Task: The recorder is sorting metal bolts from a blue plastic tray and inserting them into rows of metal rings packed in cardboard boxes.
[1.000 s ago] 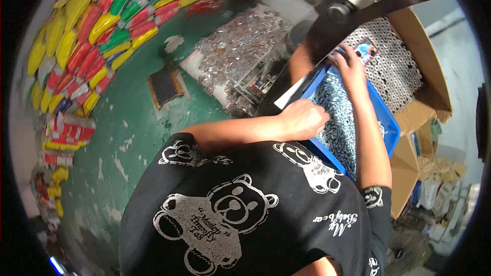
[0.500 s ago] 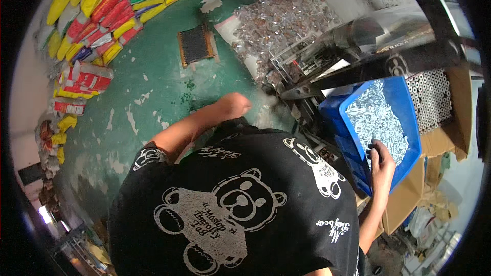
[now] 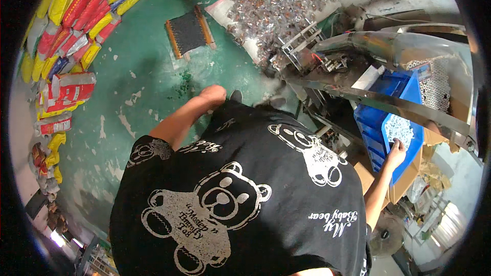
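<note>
On the right stands a blue plastic bin (image 3: pixel 377 132) holding a heap of small pale screw-like metal pieces (image 3: pixel 401 129). My right hand (image 3: pixel 395 155) reaches over the bin's near part, with its dark-tipped fingers bent together at the edge of the heap. Whatever lies between those fingertips is too small to make out. My left hand (image 3: pixel 211 95) hangs in front of my body over the green floor, curled into a fist. Its fingertips are turned out of sight, so any contents are hidden.
A machine's metal rail (image 3: pixel 391 105) crosses above the bin. Behind it are stacked white ring-shaped parts (image 3: pixel 433 88) in a cardboard box. Many small clear-and-brown parts (image 3: pixel 279 13) cover a floor sheet. A black slatted panel (image 3: pixel 188 31) lies left of it; coloured sacks (image 3: pixel 76 7) stand far left.
The view has shifted, and the rail now crosses over the bin. My right hand's fingers have drawn closer together at the metal pieces. My left hand stays curled before my body.
</note>
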### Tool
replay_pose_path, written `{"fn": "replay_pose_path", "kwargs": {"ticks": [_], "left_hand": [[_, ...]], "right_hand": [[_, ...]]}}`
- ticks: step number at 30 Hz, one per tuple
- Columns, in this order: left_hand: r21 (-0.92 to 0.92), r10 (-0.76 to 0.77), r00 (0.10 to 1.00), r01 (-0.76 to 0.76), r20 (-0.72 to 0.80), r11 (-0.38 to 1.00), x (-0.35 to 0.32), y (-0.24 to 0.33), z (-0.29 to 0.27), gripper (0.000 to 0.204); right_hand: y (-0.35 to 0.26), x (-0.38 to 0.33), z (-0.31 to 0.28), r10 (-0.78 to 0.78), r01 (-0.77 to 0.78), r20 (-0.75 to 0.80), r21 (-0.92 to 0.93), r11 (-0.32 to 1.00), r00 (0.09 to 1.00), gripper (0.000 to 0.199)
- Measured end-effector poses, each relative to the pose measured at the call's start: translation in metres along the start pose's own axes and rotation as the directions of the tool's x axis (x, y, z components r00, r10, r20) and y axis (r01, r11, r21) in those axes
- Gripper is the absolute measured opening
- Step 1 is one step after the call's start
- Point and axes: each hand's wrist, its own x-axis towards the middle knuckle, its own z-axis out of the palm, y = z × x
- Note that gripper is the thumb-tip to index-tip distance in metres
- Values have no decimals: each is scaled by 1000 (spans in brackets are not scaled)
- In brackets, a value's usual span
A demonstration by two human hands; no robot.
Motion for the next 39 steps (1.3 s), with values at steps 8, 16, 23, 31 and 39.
{"fn": "replay_pose_path", "kwargs": {"ticks": [8,16,23,31,39], "left_hand": [[-73,194,954,-216,-228,974,11,-34,-7,31],[-81,349,858,-405,-377,911,-14,-118,-6,27],[-138,146,894,-223,-423,965,-20,-100,-79,24],[-65,349,864,-397,-362,916,1,-50,-62,32],[-346,551,768,-639,-327,686,72,-138,68,18]], "right_hand": [[9,5,2,46,-48,-20,-103,994,999,29],[4,4,2,118,-123,-45,-126,984,992,35],[-1,9,7,136,-143,-48,-190,971,990,34],[-18,-9,2,185,-198,-88,-178,964,979,34],[-35,3,3,156,-171,-98,-175,970,983,35]]}}
